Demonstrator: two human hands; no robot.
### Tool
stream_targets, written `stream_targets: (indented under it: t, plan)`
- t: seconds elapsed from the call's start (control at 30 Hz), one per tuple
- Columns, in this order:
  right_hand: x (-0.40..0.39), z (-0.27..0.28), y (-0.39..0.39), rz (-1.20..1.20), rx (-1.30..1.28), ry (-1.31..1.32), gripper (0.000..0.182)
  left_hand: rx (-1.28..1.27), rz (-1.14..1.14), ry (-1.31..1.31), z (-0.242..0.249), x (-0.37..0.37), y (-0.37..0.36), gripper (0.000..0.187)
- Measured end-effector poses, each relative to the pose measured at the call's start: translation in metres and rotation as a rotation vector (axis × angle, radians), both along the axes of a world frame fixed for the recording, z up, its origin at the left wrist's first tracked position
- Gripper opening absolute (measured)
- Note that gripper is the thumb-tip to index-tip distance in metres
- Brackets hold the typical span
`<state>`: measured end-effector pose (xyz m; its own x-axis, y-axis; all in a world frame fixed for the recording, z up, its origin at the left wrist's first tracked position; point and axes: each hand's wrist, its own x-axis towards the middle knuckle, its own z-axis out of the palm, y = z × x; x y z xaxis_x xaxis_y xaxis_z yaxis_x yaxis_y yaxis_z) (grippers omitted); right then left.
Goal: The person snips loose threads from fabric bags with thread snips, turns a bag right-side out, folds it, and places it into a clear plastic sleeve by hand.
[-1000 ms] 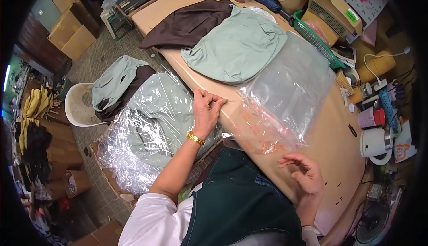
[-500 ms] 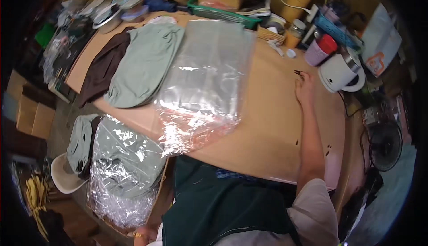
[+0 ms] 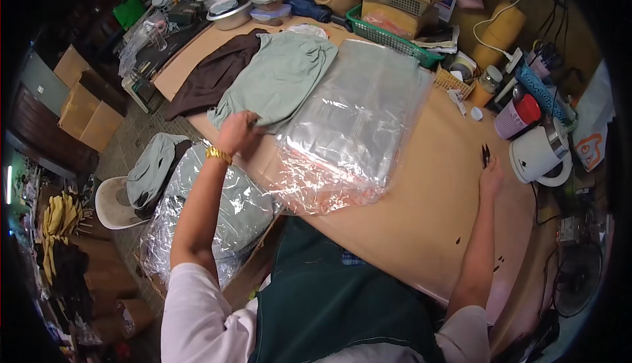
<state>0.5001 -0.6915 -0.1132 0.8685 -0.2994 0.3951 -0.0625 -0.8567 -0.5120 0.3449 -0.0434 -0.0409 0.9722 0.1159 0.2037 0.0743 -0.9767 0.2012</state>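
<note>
My left hand, with a gold-coloured bracelet at the wrist, is at the near edge of a light green garment on the table. Its fingers are curled closed on the cloth there, partly hidden by the hand itself. Beneath part of that garment lies a dark brown one. Beside them, a stack of clear plastic bags covers the middle of the table. My right hand is closed around small black thread snips, their points facing away from me, over the right side of the table.
A white kettle, a pink cup and a green basket stand along the far and right edges. Left of the table, a plastic-wrapped bundle sits near a white stool. A fan is at right.
My left hand has come up from low by my side to the light green garment's near edge. The view has turned left. My right hand still holds the thread snips, now turned more upright.
</note>
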Motion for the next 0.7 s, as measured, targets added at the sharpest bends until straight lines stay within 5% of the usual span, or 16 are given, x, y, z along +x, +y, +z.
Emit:
stream_targets:
  t: [0.07, 0.13, 0.17, 0.2, 0.23, 0.33, 0.37, 0.4, 0.47, 0.5, 0.53, 0.6, 0.7]
  plan:
    - [0.007, -0.011, -0.007, -0.019, 0.0, -0.032, 0.035, -0.145, 0.061, 0.229, 0.005, 0.028, 0.033, 0.046]
    - [0.002, -0.001, 0.003, -0.034, 0.003, -0.062, 0.036, -0.912, 0.164, 0.322, 0.017, 0.041, 0.067, 0.042]
    - [-0.005, 0.015, 0.015, -0.048, -0.01, 0.029, 0.038, -1.08, 0.236, 0.196, 0.024, 0.042, 0.07, 0.042]
    - [-0.01, 0.028, 0.025, -0.059, -0.024, 0.117, 0.04, -0.968, 0.256, 0.251, 0.033, 0.052, 0.101, 0.041]
    - [-0.005, 0.024, 0.023, -0.056, -0.023, 0.107, 0.04, -0.818, 0.338, 0.08, 0.059, 0.054, 0.095, 0.041]
    - [0.001, 0.014, 0.02, -0.007, -0.15, 0.085, 0.042, -0.787, 0.047, -0.644, 0.15, 0.056, 0.084, 0.034]
    - [-0.004, 0.025, 0.029, -0.007, -0.112, 0.095, 0.043, -1.318, -0.203, -0.773, 0.173, 0.058, 0.086, 0.029]
    - [-0.009, 0.03, 0.035, -0.008, -0.073, 0.109, 0.044, -0.725, -0.099, -0.797, 0.178, 0.058, 0.076, 0.029]
    - [0.012, 0.005, 0.008, 0.097, -0.157, 0.107, 0.043, 0.069, -0.084, -0.251, 0.163, 0.071, 0.022, 0.036]
    - [0.022, -0.001, -0.003, 0.206, -0.248, 0.092, 0.042, 0.26, -0.165, 0.261, 0.138, 0.086, -0.009, 0.043]
    - [0.026, 0.013, -0.002, 0.202, -0.249, 0.077, 0.042, 0.055, -0.439, 0.005, 0.1, 0.083, -0.023, 0.046]
    - [0.015, 0.06, 0.013, 0.412, 0.539, 0.171, 0.036, -0.318, -0.288, 0.291, 0.143, 0.046, -0.12, 0.045]
    - [-0.075, 0.161, 0.099, 0.649, 0.686, -0.05, 0.028, -0.356, -0.426, 0.095, 0.125, 0.007, -0.212, 0.034]
